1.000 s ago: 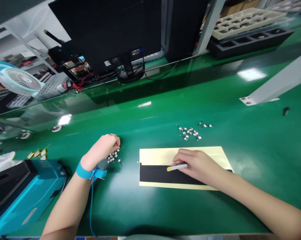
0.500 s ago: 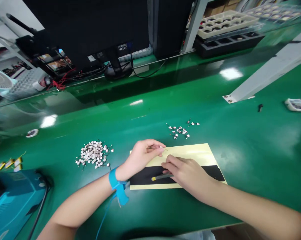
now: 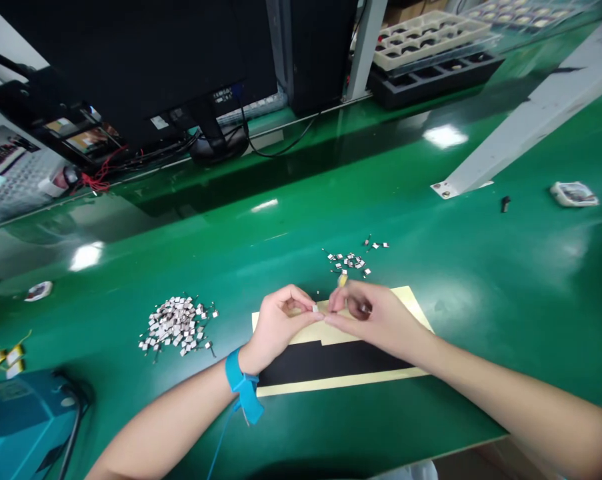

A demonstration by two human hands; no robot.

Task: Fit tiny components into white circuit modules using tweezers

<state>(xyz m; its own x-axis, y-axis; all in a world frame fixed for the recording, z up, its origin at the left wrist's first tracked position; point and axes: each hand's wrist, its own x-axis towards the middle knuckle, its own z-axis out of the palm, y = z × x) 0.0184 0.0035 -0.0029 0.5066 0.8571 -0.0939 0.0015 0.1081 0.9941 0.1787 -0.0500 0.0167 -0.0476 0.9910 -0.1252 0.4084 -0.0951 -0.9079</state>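
Observation:
Between the thumb and finger of my left hand (image 3: 281, 319) is a small white part (image 3: 315, 308). My right hand (image 3: 375, 313) touches or nearly touches the left fingertips. It holds a tool with a yellow end (image 3: 343, 281), blurred and pointing up past the fingers. Both hands are above a pale yellow sheet (image 3: 408, 300) with a black strip (image 3: 341, 360) across it. A dense pile of small white parts with dark leads (image 3: 175, 323) lies left of my left hand. A smaller scattered group (image 3: 351, 261) lies beyond the sheet.
A blue wristband (image 3: 243, 383) with a cord is on my left wrist. A teal machine (image 3: 25, 417) stands at the lower left near yellow parts (image 3: 15, 360). A grey metal post (image 3: 525, 113) rises at the right. Stacked trays (image 3: 431, 47) and a monitor (image 3: 145, 67) stand behind.
My right hand has turned so the tool's yellow end points up and away instead of left. Its fingertips are now at the left ones. The camera view has shifted.

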